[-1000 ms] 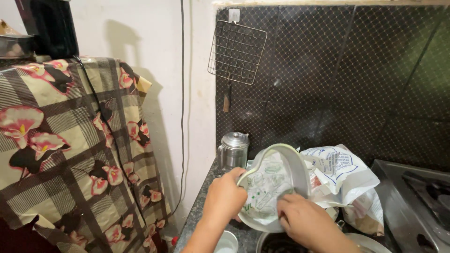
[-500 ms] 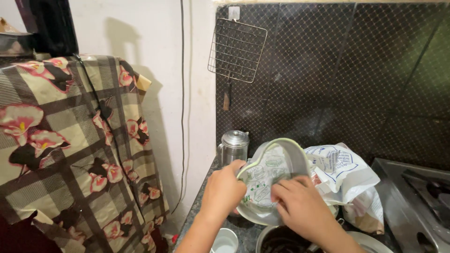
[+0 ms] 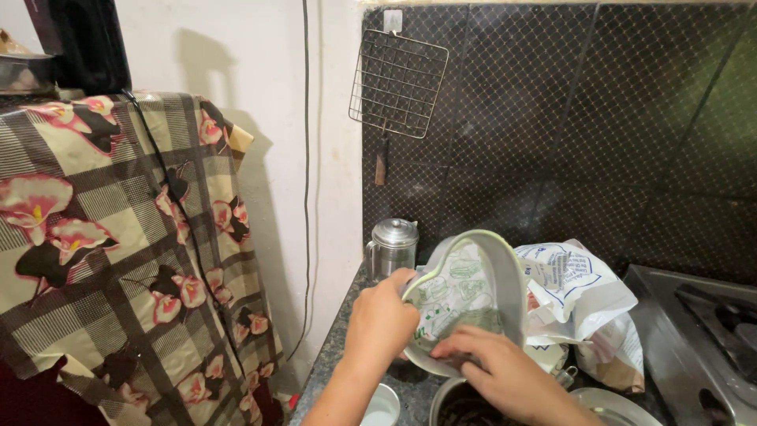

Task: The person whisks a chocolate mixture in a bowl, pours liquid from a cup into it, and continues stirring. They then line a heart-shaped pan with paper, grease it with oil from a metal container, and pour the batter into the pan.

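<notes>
From the head camera, looking down at a dark stone counter (image 3: pixel 339 371) against a black tiled wall, both hands meet at a tilted, pale-rimmed bowl (image 3: pixel 465 296) that stands on edge near the bottom middle of the view, its printed green-and-white inside facing the camera. The left hand (image 3: pixel 382 323) is closed around the bowl's left rim, fingers curled over the edge. The right hand (image 3: pixel 497 367) lies with fingers stretched flat and close together against the lower inside of the bowl, pressing on its surface rather than gripping it. Just behind the bowl to the right sits a crumpled white plastic bag (image 3: pixel 576 284) with blue print. A lidded steel jug (image 3: pixel 392 248) stands just left of the bowl at the wall. Below the hands are a dark-filled metal pot (image 3: pixel 465 406) and a small white cup (image 3: pixel 382 406). A wire grill rack (image 3: pixel 398 83) hangs on the wall above, a stove (image 3: pixel 702 331) edges in at right, and a floral checked cloth (image 3: pixel 118 260) covers something tall at left.
</notes>
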